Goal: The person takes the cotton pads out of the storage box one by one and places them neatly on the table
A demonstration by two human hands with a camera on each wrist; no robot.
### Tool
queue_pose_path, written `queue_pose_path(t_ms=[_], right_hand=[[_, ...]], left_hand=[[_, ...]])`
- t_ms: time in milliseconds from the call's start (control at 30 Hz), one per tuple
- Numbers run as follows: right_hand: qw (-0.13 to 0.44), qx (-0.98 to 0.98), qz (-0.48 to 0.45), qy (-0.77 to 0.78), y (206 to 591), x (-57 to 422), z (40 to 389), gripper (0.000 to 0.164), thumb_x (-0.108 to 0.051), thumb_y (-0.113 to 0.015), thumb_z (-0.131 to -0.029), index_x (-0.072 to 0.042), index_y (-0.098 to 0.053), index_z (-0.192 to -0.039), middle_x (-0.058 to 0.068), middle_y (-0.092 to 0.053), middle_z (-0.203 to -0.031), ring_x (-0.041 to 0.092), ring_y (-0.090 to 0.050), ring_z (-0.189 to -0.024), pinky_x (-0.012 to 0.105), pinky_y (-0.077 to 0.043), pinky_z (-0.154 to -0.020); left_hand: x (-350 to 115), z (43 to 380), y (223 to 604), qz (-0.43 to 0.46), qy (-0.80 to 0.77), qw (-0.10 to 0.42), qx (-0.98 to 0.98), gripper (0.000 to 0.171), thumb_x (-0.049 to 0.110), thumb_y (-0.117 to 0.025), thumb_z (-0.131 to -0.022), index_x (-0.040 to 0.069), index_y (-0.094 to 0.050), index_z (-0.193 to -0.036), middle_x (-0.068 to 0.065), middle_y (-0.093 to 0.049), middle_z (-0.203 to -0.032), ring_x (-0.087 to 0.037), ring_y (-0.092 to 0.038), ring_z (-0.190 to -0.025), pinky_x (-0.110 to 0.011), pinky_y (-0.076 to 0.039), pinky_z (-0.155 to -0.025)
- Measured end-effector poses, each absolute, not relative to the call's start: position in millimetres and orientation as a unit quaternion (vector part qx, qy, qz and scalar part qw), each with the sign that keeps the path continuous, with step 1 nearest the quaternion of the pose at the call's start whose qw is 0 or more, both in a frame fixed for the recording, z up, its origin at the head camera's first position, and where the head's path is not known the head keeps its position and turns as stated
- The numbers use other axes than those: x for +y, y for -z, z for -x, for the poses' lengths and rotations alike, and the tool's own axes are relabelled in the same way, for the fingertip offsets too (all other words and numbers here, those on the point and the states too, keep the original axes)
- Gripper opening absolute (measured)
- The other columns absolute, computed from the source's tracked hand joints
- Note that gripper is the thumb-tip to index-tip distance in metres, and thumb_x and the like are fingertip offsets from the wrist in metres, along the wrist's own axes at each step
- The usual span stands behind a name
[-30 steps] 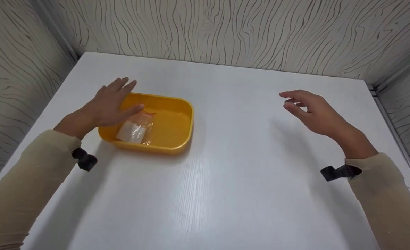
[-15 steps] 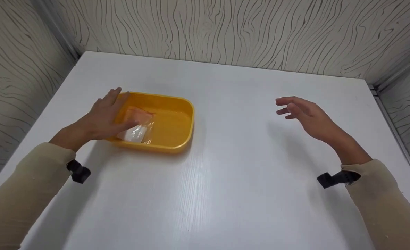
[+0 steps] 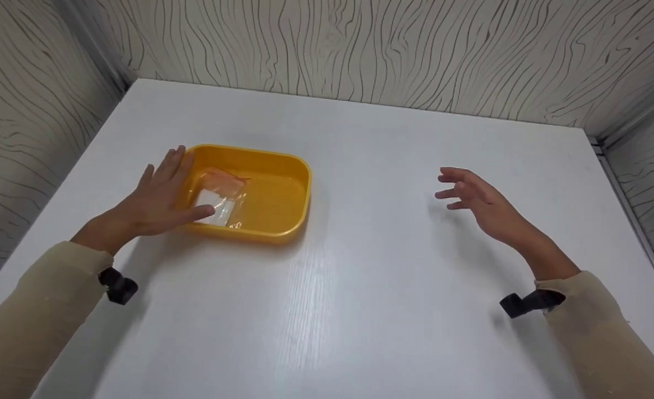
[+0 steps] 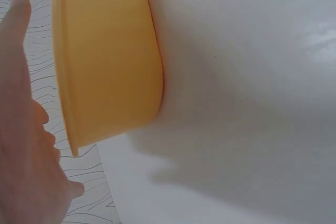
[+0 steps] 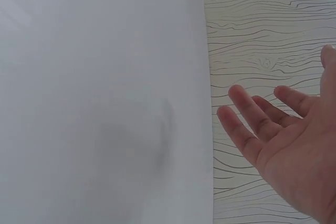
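A clear-and-white plastic packet (image 3: 224,195) is seen in a yellow rounded-rectangular tray (image 3: 276,206), apparently already placed, any remaining step unshown, nothing being gripped by the spread-fingered left hand (image 3: 154,206) at its left end or the loosely splayed right hand (image 3: 484,208) well apart.

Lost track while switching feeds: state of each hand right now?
Left hand: open, holding nothing, at the left end of the yellow tray.
Right hand: open, holding nothing, above the white table.

Soft glare on white table (image 3: 354,299); diffuse shadows; wrist views hazy.
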State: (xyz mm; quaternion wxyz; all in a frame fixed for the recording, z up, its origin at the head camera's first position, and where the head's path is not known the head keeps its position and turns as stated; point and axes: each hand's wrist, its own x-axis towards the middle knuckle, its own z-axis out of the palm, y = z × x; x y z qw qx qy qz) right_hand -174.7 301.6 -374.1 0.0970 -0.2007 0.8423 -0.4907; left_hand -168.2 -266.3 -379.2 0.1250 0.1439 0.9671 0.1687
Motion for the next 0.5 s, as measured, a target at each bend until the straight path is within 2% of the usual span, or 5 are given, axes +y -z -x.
queue_pose_path(t_ms=[100, 233, 333, 500], right_hand=[[0.106, 0.837, 0.193, 0.501, 379, 301, 171, 0.046, -0.024, -0.031, -0.114, -0.001, -0.038, -0.153, 0.011, -0.048, -0.145, 0.016, -0.061, -0.121, 0.024, -0.051, -0.097], [0.114, 0.832, 0.187, 0.51, 384, 300, 168, 0.046, -0.024, -0.031, -0.114, -0.002, -0.039, -0.153, 0.02, -0.046, -0.147, 0.017, -0.062, -0.121, 0.025, -0.051, -0.097], [0.12, 0.83, 0.187, 0.511, 388, 299, 167, 0.046, -0.025, -0.031, -0.114, -0.003, -0.039, -0.153, 0.025, -0.045, -0.148, 0.019, -0.062, -0.123, 0.025, -0.051, -0.098], [0.139, 0.817, 0.185, 0.529, 392, 297, 164, 0.046, -0.027, -0.03, -0.114, -0.004, -0.04, -0.153, 0.026, -0.045, -0.149, 0.023, -0.062, -0.124, 0.029, -0.052, -0.099]], left_hand=[[-269, 167, 381, -0.149, -0.172, 0.128, 0.965, 0.119, 0.065, -0.06, -0.091, -0.004, 0.009, -0.159, -0.023, 0.014, -0.167, -0.04, 0.012, -0.154, -0.062, 0.006, -0.121], [-272, 165, 385, -0.143, -0.184, 0.131, 0.964, 0.125, 0.066, -0.065, -0.088, -0.003, 0.012, -0.159, -0.022, 0.016, -0.167, -0.04, 0.012, -0.154, -0.059, 0.002, -0.123], [-272, 164, 387, -0.136, -0.189, 0.134, 0.963, 0.128, 0.067, -0.067, -0.086, 0.0, 0.013, -0.159, -0.02, 0.018, -0.167, -0.041, 0.011, -0.154, -0.062, -0.006, -0.122], [-271, 164, 388, -0.138, -0.186, 0.136, 0.963, 0.129, 0.067, -0.068, -0.085, 0.001, 0.013, -0.16, -0.021, 0.017, -0.168, -0.042, 0.008, -0.154, -0.067, -0.015, -0.118]])
